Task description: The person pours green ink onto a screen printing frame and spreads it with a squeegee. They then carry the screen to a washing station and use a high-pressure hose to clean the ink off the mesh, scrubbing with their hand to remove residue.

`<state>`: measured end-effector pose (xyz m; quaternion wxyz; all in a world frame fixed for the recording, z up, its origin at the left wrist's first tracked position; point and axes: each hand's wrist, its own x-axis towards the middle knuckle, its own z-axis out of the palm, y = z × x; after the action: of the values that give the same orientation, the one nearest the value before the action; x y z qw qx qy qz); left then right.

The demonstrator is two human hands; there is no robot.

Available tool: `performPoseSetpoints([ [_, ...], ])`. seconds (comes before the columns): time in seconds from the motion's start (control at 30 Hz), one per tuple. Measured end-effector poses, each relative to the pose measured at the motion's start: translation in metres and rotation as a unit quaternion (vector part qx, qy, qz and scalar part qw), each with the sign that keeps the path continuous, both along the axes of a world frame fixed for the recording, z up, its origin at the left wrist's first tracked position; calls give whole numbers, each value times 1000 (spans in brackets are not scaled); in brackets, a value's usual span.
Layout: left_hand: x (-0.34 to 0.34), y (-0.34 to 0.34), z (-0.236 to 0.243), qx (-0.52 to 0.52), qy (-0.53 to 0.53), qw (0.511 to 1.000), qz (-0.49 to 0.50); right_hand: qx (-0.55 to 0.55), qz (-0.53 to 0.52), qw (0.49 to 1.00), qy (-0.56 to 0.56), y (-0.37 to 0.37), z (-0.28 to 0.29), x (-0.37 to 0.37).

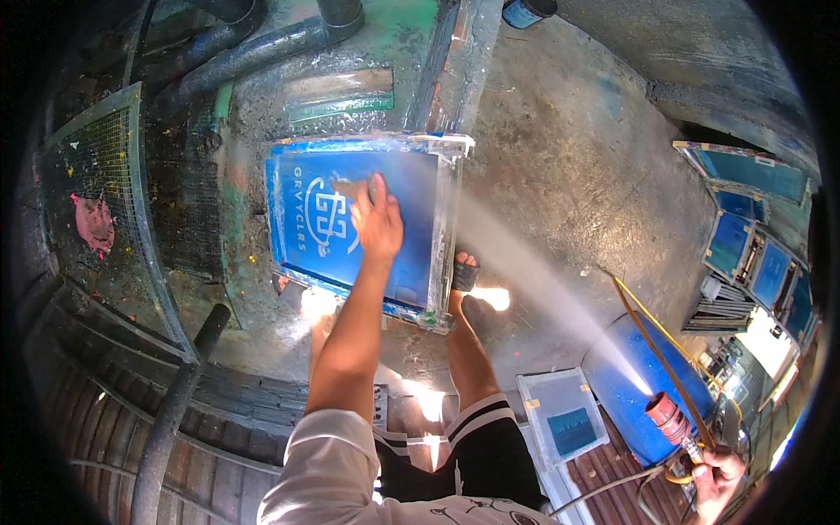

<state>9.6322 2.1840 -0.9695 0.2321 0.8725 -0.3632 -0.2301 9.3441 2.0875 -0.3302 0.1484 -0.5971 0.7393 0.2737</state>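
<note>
A screen-printing frame with blue mesh and a pale circular design stands tilted in front of me. My left hand presses on its mesh, right of the design. The fingers are bent round a small brownish-grey thing, partly hidden and blurred by spray, that I cannot make out. Out at the lower right, my right hand grips a spray nozzle with a red head and brass fitting. A white fan of water runs from it up and left to the frame's right side.
A blue barrel stands beneath the nozzle, with a yellow hose beside it. Another small screen leans nearby; several more screens stand at the far right. Metal grating and black pipes fill the left.
</note>
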Motion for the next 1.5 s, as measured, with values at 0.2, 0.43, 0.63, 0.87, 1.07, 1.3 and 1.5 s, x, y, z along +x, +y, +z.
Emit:
performPoseSetpoints([
  [0.2, 9, -10, -20, -28, -42, 999, 19, 38, 9, 999, -36, -4, 5, -26],
  [0.43, -24, 8, -18, -50, -63, 997, 19, 4, 17, 996, -87, 8, -6, -39],
  [0.63, 11, -26, -16, -10, -68, 997, 29, 12, 9, 998, -66, 1, -13, -22],
  [0.87, 6, -6, -19, -4, -52, 999, -2, 13, 48, 997, -56, 0, -13, -38],
  [1.07, -35, 53, -1, -27, -19, 999, 0, 22, 31, 996, -84, 3, 2, -57],
  [1.3, 2, 29, -15, 7, -65, 998, 5, 31, -18, 996, -82, 0, -13, -32],
  [1.5, -48, 98, 0, -78, 26, 997, -10, 45, 54, 996, -55, -1, -13, -38],
])
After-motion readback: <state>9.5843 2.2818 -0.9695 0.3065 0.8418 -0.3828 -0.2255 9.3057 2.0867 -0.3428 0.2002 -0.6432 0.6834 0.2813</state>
